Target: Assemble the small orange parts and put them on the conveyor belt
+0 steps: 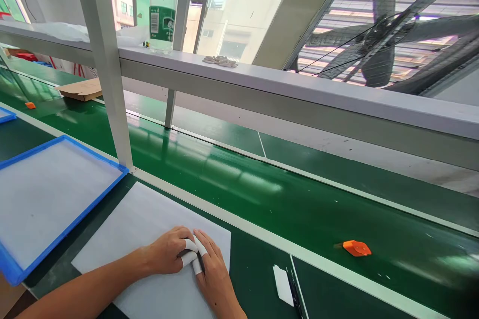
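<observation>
My left hand (170,251) and my right hand (214,271) meet over a large white sheet (160,209) on the dark green bench. White finger covers sit on the thumb and forefinger of each hand. The covered fingertips are pinched together and touch one another. Anything held between them is hidden or too small to name. The sheet lies flat beneath both hands and forearms. To the right of my right hand are a small white card (283,285) and a thin black pen-like tool (295,289).
A blue-rimmed tray (88,154) with a white surface stands left. Ahead, an orange object (357,248) lies on the green conveyor belt (232,187). A white post (108,75) and shelf (299,87) rise beyond the bench; the shelf holds a green-labelled bottle (162,15) and small white pieces (220,61).
</observation>
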Demonstrator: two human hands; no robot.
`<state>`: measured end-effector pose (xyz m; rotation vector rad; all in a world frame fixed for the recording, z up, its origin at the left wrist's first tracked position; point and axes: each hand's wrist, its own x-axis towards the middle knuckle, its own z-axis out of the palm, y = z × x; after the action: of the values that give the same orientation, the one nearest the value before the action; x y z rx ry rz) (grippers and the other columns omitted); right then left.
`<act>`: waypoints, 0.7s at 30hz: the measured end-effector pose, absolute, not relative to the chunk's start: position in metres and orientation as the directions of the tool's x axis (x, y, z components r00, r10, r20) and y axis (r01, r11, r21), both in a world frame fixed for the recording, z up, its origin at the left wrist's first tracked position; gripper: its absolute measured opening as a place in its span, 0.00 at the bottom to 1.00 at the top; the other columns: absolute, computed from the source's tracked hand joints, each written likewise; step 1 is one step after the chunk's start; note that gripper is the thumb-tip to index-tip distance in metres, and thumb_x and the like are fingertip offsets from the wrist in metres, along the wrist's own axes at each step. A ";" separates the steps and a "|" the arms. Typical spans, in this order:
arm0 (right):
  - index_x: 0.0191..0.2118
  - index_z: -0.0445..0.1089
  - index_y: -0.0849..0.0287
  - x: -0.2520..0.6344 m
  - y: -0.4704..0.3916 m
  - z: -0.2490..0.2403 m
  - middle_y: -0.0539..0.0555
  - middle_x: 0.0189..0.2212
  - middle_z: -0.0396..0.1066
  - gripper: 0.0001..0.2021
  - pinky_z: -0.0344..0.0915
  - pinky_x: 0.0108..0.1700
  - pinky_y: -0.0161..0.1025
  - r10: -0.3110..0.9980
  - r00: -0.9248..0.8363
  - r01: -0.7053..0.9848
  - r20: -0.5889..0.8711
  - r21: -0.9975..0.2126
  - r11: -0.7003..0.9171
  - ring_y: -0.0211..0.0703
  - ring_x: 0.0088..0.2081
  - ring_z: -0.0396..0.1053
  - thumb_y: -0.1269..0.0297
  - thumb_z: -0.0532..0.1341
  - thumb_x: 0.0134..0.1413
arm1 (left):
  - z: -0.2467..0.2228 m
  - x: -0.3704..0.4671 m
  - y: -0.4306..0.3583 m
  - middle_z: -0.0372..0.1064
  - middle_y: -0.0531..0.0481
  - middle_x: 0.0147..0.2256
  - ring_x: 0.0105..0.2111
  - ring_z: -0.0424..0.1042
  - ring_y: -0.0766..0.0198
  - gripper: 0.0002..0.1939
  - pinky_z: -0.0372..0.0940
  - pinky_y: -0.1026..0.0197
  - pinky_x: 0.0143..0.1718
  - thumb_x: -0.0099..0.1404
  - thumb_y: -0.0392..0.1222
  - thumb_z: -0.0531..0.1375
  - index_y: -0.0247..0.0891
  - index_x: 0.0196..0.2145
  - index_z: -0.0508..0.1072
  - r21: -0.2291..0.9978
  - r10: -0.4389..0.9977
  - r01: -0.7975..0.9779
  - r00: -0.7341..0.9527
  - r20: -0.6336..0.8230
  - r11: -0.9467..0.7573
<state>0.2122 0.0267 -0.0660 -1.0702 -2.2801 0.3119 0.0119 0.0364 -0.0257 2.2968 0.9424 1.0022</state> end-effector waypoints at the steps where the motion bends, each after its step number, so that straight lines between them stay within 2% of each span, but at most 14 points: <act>1: 0.63 0.64 0.56 0.212 0.027 -0.067 0.56 0.64 0.63 0.33 0.67 0.62 0.59 0.765 -0.489 0.625 0.420 -0.443 0.643 0.54 0.67 0.57 0.84 0.50 0.53 | -0.026 0.012 0.036 0.74 0.45 0.40 0.43 0.73 0.57 0.11 0.69 0.56 0.49 0.61 0.28 0.58 0.39 0.40 0.74 0.635 0.740 0.405 0.501 0.449 -0.658; 6: 0.64 0.63 0.55 0.212 0.027 -0.068 0.57 0.64 0.63 0.31 0.67 0.61 0.59 0.767 -0.484 0.632 0.420 -0.438 0.639 0.55 0.67 0.58 0.82 0.51 0.55 | -0.026 0.013 0.036 0.74 0.45 0.40 0.43 0.73 0.57 0.11 0.69 0.55 0.49 0.61 0.28 0.58 0.38 0.39 0.75 0.640 0.746 0.409 0.504 0.436 -0.651; 11: 0.68 0.56 0.53 0.213 0.028 -0.069 0.56 0.64 0.62 0.32 0.69 0.60 0.59 0.755 -0.507 0.628 0.417 -0.421 0.654 0.55 0.66 0.59 0.79 0.51 0.60 | -0.029 0.013 0.036 0.75 0.45 0.39 0.43 0.73 0.58 0.10 0.69 0.55 0.49 0.61 0.30 0.59 0.38 0.39 0.76 0.633 0.749 0.423 0.500 0.434 -0.649; 15: 0.68 0.54 0.51 0.213 0.029 -0.075 0.56 0.65 0.61 0.30 0.67 0.61 0.60 0.753 -0.499 0.619 0.428 -0.432 0.656 0.56 0.67 0.57 0.77 0.50 0.63 | -0.032 0.012 0.036 0.75 0.45 0.39 0.42 0.74 0.57 0.11 0.69 0.56 0.49 0.60 0.31 0.59 0.38 0.40 0.76 0.629 0.756 0.440 0.505 0.417 -0.641; 21: 0.69 0.52 0.52 0.214 0.028 -0.078 0.56 0.65 0.60 0.30 0.66 0.61 0.60 0.750 -0.514 0.610 0.417 -0.437 0.661 0.56 0.67 0.56 0.76 0.50 0.63 | -0.037 0.013 0.036 0.76 0.45 0.40 0.42 0.75 0.58 0.11 0.70 0.56 0.49 0.58 0.30 0.60 0.37 0.39 0.77 0.620 0.759 0.451 0.489 0.430 -0.642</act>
<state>0.2138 0.0275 -0.0778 -1.0491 -2.2924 0.3137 0.0133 0.0364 -0.0375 2.3105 1.0036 0.9754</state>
